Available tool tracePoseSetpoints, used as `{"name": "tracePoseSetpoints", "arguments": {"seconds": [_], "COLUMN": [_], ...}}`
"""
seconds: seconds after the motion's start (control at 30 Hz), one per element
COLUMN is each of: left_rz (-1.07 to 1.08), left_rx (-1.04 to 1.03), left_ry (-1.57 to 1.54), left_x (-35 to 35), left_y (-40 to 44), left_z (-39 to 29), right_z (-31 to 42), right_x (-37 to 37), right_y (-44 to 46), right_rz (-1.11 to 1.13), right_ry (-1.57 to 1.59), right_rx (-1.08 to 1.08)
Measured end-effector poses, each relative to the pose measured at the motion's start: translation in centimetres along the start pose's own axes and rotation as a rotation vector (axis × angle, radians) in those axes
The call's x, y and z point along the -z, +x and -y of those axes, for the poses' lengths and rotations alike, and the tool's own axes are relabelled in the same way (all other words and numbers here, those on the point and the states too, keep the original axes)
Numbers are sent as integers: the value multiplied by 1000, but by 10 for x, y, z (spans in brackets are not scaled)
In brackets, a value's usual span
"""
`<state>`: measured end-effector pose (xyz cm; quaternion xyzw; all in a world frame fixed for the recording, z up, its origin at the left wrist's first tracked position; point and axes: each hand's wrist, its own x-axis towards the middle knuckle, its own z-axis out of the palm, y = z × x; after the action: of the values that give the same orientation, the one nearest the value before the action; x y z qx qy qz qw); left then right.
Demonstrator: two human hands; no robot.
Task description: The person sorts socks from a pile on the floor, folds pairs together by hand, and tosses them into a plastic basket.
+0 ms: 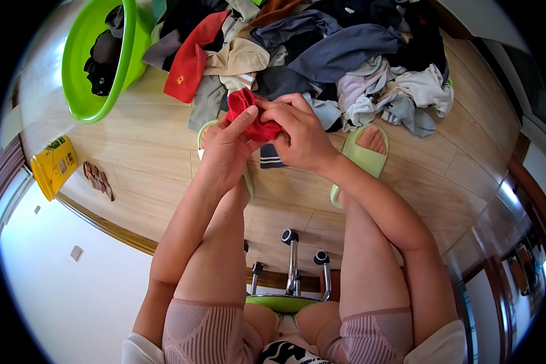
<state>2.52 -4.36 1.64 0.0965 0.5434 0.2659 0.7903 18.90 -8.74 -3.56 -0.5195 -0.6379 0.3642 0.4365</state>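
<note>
a pale wood-look floor (145, 158) runs under everything. across its far part spreads a loose pile of clothes (346, 57), with grey, blue, black, white, beige and brown pieces overlapping. to the left of the pile stands a bright green basin (73, 67), tilted in view, with dark garments (106, 48) inside. a wheeled chair (279, 302) with a lime-green edge and shiny metal legs shows between the person's knees. near the wall on the left is a yellow bucket (56, 167), well apart from the pile. pale green slippers (364, 161) are on both feet, near the edge of the clothes. at the pile's left side lies a flat red piece (191, 64) with a small yellow mark.

the right hand (303, 133) has its fingers bent onto a red bundle (242, 100), and the left hand (224, 148) pinches the same cloth with the thumb on top. the bundle sits between the two hands, above the floor by the near edge of the pile; it may be a sock, but the fingers cover much of it. a brown strappy item (97, 179) lies near the bucket. smallest is a navy cloth (270, 159) with white stripes, partly visible just below the hands.
</note>
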Motion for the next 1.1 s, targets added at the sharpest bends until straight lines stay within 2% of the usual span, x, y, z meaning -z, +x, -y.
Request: {"name": "tracePoseSetpoints", "arguments": {"seconds": [0.17, 0.2, 0.43, 0.53, 0.73, 0.83, 0.93, 1.1], "left_rz": [-68, -73, -44, -38, -31, -49, -33, -31], "left_rx": [-90, -113, -453, -529, -545, -547, -528, -524], "left_ry": [194, 260, 632, 620, 557, 567, 636, 767], "left_x": [10, 8, 14, 8, -1, 8, 8, 8], "left_y": [6, 5, 14, 13, 12, 15, 13, 10], "left_z": [12, 13, 29, 28, 26, 25, 22, 27], "right_z": [12, 18, 10, 10, 13, 6, 5, 17], "right_x": [6, -1, -3, -2, 4, 9, 19, 38], "right_y": [9, 15, 23, 25, 25, 21, 22, 38], "right_rz": [34, -130, -92, -116, -121, -94, -151, 12], "right_ry": [218, 484, 502, 618, 795, 824, 728, 393], "right_rx": [-356, -494, -692, -745, -782, -710, -607, -494]}}
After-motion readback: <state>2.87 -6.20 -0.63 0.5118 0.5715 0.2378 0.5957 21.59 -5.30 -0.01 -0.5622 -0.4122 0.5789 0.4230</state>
